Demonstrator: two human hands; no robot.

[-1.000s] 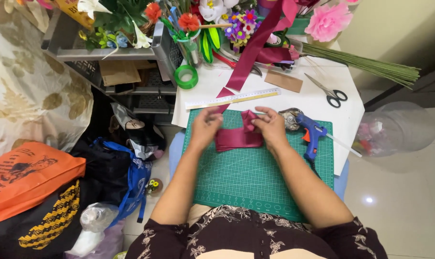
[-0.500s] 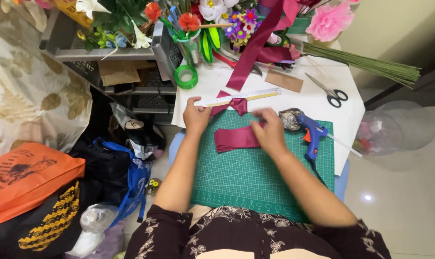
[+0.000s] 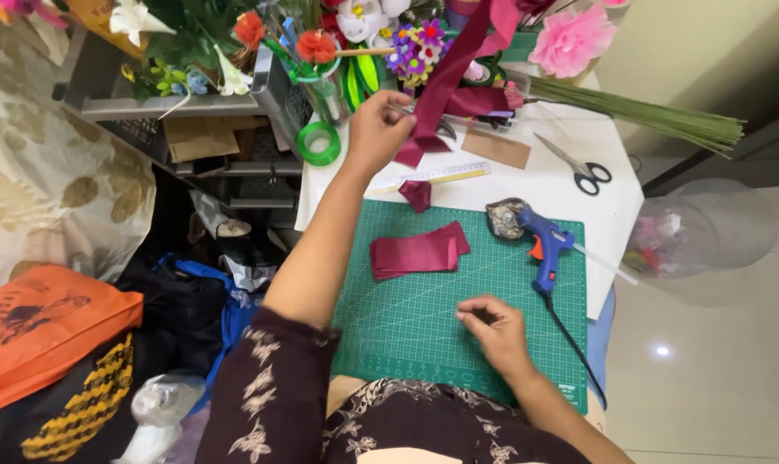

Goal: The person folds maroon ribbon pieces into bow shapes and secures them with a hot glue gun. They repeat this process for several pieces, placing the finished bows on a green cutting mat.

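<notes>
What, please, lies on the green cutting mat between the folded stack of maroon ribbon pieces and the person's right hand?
In the head view, nothing: between the folded maroon ribbon stack and the right hand only bare green cutting mat shows.

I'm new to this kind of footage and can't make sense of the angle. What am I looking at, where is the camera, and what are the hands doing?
There is no machine here: a person works with bare hands, and the one camera sits on their head, looking down. The left hand reaches forward and grips the hanging end of a long maroon ribbon. The right hand rests on the green cutting mat, fingers curled; whether it holds something small I cannot tell. On the mat lie a folded stack of ribbon pieces, a small ribbon scrap and a blue glue gun. Beyond it are a ruler, scissors, a green tape roll and artificial flowers.
</notes>
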